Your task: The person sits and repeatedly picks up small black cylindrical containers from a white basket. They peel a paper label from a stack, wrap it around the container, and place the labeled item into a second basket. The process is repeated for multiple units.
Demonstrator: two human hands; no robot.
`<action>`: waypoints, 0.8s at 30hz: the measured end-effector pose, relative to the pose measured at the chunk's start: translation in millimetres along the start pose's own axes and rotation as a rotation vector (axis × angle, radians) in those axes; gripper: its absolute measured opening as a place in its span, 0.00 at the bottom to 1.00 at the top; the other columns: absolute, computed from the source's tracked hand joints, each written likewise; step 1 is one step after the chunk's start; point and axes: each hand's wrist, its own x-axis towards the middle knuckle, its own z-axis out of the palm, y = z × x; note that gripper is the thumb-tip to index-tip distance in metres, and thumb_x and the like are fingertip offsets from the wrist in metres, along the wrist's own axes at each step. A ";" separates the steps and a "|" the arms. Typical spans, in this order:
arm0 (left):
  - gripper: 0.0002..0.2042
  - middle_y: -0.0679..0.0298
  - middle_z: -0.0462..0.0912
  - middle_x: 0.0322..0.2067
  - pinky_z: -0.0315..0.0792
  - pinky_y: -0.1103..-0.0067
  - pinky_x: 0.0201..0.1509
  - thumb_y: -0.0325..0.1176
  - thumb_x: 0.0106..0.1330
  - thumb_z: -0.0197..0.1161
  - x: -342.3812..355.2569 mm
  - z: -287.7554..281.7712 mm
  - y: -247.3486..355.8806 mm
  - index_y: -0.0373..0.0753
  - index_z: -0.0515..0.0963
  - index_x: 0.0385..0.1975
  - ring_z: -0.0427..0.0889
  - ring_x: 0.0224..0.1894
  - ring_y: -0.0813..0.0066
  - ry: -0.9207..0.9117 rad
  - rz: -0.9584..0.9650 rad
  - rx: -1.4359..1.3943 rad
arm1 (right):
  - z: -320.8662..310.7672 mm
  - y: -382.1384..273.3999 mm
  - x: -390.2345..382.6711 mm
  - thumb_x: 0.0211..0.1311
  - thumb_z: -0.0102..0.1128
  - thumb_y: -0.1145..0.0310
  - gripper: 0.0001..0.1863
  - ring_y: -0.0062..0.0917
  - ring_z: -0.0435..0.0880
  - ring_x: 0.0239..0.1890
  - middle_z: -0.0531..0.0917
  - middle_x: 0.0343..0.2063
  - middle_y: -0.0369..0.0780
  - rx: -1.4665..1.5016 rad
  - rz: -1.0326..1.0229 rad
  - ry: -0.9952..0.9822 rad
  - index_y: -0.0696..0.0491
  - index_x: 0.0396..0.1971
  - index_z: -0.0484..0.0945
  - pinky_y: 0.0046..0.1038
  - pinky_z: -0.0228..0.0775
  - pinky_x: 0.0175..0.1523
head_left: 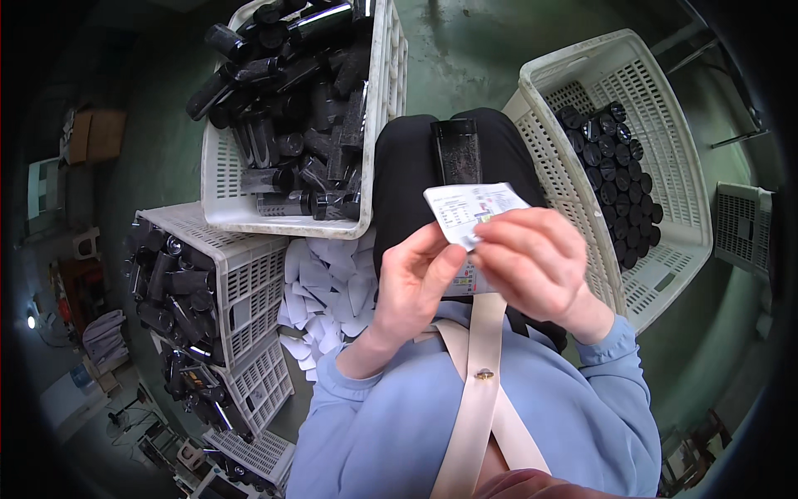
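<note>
A white printed label [455,208] with small coloured marks is between my hands, above my lap. My left hand [420,274] grips its lower left edge between thumb and fingers. At its lower right corner, my right hand [532,262] has thumb and fingertips pinched together. Part of another printed sheet shows just beneath my hands; its extent is hidden. Between my thighs lies a black cylindrical container [456,154], shiny and speckled, with its lower end hidden behind the label.
A white crate [291,226] heaped with black containers stands at the left. Right of my legs, another white crate [573,200] holds upright black containers in rows. White paper pieces [320,291] lie piled by my left thigh. Further crates [249,291] of black containers stand at the lower left.
</note>
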 end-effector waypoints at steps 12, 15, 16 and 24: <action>0.11 0.63 0.87 0.40 0.77 0.83 0.47 0.31 0.77 0.58 11.4 -31.1 -29.6 0.30 0.80 0.48 0.83 0.39 0.83 0.089 -0.110 -0.084 | -41.7 36.3 -16.1 0.42 0.82 0.56 0.46 0.44 0.74 0.64 0.73 0.63 0.48 0.238 0.497 -0.296 0.60 0.62 0.73 0.42 0.67 0.67; 0.10 0.68 0.86 0.35 0.75 0.86 0.43 0.32 0.77 0.59 20.5 -21.9 -20.7 0.29 0.82 0.43 0.80 0.37 0.87 0.184 -0.064 -0.045 | -46.4 38.2 -9.7 0.44 0.81 0.54 0.48 0.42 0.74 0.64 0.73 0.64 0.47 0.368 0.530 -0.363 0.59 0.65 0.71 0.41 0.66 0.68; 0.10 0.67 0.86 0.35 0.75 0.85 0.42 0.31 0.76 0.60 22.1 -21.8 -17.9 0.29 0.82 0.43 0.81 0.37 0.87 0.153 -0.061 0.022 | -44.8 39.5 -10.1 0.45 0.81 0.55 0.48 0.39 0.74 0.64 0.73 0.64 0.46 0.402 0.592 -0.273 0.59 0.66 0.70 0.40 0.66 0.68; 0.16 0.62 0.87 0.37 0.77 0.83 0.46 0.23 0.64 0.69 27.1 -36.0 -2.9 0.30 0.79 0.51 0.85 0.39 0.80 -0.168 -0.084 0.554 | -44.2 60.2 -13.3 0.59 0.72 0.72 0.11 0.11 0.78 0.27 0.82 0.26 0.32 0.571 1.040 -0.363 0.60 0.35 0.80 0.18 0.75 0.33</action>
